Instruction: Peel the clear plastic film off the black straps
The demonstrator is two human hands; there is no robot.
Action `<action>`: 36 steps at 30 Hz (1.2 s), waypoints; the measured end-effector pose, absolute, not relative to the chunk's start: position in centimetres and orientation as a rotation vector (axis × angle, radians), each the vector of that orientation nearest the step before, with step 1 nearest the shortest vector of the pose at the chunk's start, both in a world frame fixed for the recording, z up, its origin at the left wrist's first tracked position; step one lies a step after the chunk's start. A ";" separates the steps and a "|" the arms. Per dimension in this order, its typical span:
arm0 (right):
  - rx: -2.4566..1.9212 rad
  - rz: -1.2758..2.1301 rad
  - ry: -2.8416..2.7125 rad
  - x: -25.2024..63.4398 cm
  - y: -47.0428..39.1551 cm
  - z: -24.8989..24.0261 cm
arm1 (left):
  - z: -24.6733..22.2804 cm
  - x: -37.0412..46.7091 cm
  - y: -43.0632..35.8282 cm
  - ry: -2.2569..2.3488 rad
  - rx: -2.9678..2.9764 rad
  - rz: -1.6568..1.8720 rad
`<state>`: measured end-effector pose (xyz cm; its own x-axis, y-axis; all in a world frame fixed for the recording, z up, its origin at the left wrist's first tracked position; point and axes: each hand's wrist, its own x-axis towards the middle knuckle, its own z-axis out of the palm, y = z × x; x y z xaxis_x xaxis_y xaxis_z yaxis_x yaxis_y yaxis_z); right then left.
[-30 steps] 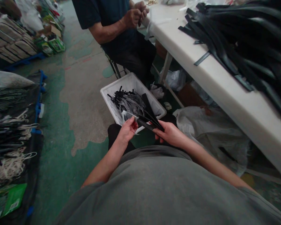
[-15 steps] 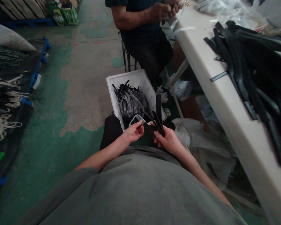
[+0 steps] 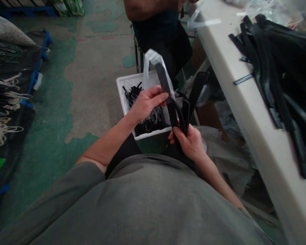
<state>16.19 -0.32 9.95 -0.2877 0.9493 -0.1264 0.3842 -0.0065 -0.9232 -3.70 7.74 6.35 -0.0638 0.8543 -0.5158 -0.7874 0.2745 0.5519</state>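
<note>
My right hand (image 3: 191, 142) is closed around several flat black straps (image 3: 198, 89), which fan upward from its fingers. Thumb against fingers, my left hand (image 3: 148, 103) pinches a clear plastic sleeve (image 3: 154, 56) by its lower part. One strap's end stands inside or behind that sleeve; I cannot tell which. Both hands are in front of my lap, over the near side of a white plastic bin (image 3: 120, 82). Inside the bin lie bundled black strips (image 3: 134, 93), some wrapped in clear plastic, partly hidden by my left hand and forearm.
To the right, a long white table (image 3: 220, 64) carries a pile of black straps (image 3: 277, 68) and crumpled clear plastic (image 3: 267, 15). A seated person (image 3: 165, 37) works beyond the bin. Corded bundles (image 3: 6, 92) lie on a blue pallet at left. A whitish sack (image 3: 216, 146) rests under the table.
My left hand has moved up and right toward the straps, now pinching the plastic sleeve, which stands raised. My right hand's straps have risen and spread. The view has shifted slightly.
</note>
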 end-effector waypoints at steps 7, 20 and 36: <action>-1.599 1.486 -1.623 17.4 -0.5 6.4 | 0.9 -0.8 5.0 0.959 0.061 1.106; -1.767 1.801 -1.793 19.1 -3.1 3.7 | -3.9 0.7 -3.7 0.993 -0.313 0.847; -1.781 1.415 -2.114 17.9 -1.8 3.6 | -3.1 1.1 -3.7 0.942 -0.020 0.866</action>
<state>17.93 -1.80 3.64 -0.3417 0.7970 -0.4979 0.7641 -0.0728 -0.6410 1.13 -3.69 -3.08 0.2872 0.6403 -0.7124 -0.6567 0.6730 0.3402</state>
